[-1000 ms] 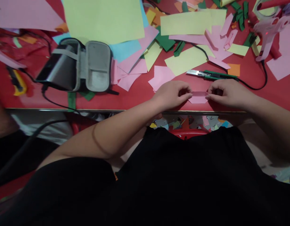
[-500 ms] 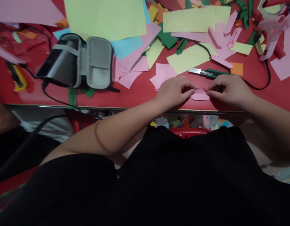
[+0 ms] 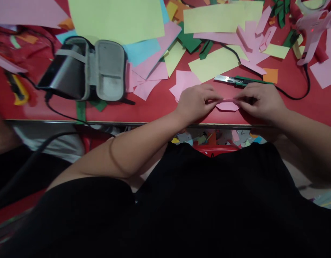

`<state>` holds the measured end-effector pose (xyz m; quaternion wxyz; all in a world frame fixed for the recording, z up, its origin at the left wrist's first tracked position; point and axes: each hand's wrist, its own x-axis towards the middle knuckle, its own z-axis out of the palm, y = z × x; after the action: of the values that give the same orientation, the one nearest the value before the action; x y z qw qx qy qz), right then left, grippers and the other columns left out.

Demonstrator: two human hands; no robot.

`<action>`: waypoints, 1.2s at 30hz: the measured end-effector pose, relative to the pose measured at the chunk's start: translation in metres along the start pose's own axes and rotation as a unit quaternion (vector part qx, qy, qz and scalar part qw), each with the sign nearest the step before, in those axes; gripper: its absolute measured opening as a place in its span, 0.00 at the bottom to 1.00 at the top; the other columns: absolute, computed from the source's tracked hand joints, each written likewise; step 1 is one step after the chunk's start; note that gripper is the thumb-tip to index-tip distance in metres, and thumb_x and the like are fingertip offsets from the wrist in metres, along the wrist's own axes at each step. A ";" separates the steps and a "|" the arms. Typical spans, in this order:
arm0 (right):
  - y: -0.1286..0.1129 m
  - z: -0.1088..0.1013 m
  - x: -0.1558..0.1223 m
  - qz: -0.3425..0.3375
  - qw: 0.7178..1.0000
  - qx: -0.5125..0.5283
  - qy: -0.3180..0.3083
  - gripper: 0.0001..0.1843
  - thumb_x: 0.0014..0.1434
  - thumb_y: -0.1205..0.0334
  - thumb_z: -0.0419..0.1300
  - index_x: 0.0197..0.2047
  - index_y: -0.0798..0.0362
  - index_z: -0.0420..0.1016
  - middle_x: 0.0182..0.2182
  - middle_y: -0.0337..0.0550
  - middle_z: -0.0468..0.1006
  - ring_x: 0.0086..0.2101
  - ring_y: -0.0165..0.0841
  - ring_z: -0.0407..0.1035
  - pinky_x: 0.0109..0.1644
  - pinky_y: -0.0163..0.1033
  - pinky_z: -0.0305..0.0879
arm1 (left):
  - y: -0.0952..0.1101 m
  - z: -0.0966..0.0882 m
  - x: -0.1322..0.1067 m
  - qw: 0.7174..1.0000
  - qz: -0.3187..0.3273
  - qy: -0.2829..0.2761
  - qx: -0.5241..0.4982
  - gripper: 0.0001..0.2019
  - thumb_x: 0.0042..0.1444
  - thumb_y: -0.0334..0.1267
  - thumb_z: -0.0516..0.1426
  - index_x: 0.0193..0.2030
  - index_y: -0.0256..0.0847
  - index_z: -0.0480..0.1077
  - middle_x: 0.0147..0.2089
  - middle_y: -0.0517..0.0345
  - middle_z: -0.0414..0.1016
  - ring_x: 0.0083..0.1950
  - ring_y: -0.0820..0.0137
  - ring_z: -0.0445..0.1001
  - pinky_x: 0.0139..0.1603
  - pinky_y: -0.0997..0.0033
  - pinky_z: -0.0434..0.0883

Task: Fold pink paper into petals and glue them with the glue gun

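A small piece of pink paper (image 3: 227,106) with a folded upper edge is held between my two hands, close to the front edge of the red table (image 3: 151,109). My left hand (image 3: 196,101) pinches its left end between thumb and fingers. At the opposite end, my right hand (image 3: 260,101) grips it the same way. Just beyond the hands lies a green utility knife (image 3: 240,81) with its blade out, pointing left. Pink paper pieces (image 3: 184,83) lie flat behind my left hand.
On the left sits an open grey-lined case (image 3: 110,70) with a dark device and cable. A yellow cutter (image 3: 20,91) lies farther left. At right stands a pink glue gun (image 3: 312,34), its black cord (image 3: 307,86) curving behind my right hand. Coloured paper sheets (image 3: 118,21) cover the back.
The pink paper's upper flap, raised to a peak before, is now folded down to a narrow straight edge. Both hands have shifted slightly, their fingertips nearer its upper edge.
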<state>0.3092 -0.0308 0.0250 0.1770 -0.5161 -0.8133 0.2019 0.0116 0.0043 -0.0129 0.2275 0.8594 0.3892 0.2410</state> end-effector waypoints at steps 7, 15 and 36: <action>0.019 0.012 -0.005 -0.078 0.995 -0.063 0.006 0.17 0.84 0.52 0.64 0.55 0.41 0.98 0.53 0.51 0.93 0.54 0.53 0.84 0.59 0.59 0.81 | -0.010 -0.002 -0.001 0.995 0.082 0.011 0.047 0.16 0.85 0.47 0.62 0.56 0.53 0.95 0.52 0.52 0.94 0.53 0.58 0.89 0.47 0.58 0.77; 0.020 0.004 -0.005 -0.144 0.982 -0.116 -0.048 0.22 0.88 0.60 0.58 0.65 0.43 0.95 0.52 0.52 0.92 0.54 0.52 0.83 0.60 0.60 0.79 | -0.007 -0.010 0.002 0.981 0.148 -0.006 0.129 0.21 0.88 0.46 0.56 0.54 0.48 0.93 0.52 0.49 0.94 0.45 0.59 0.86 0.40 0.56 0.71; 0.018 0.006 -0.024 -0.118 0.983 -0.139 0.032 0.19 0.84 0.58 0.61 0.56 0.45 0.98 0.52 0.55 0.93 0.53 0.52 0.83 0.58 0.59 0.80 | -0.005 -0.015 -0.018 0.981 0.104 -0.026 0.159 0.16 0.82 0.41 0.62 0.62 0.52 0.93 0.63 0.45 0.89 0.59 0.50 0.81 0.53 0.51 0.78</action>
<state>0.3296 -0.0470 0.0089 0.1520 -0.4427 -0.8824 0.0475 -0.0102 -0.0042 -0.0084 0.0712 0.9264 0.3250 0.1761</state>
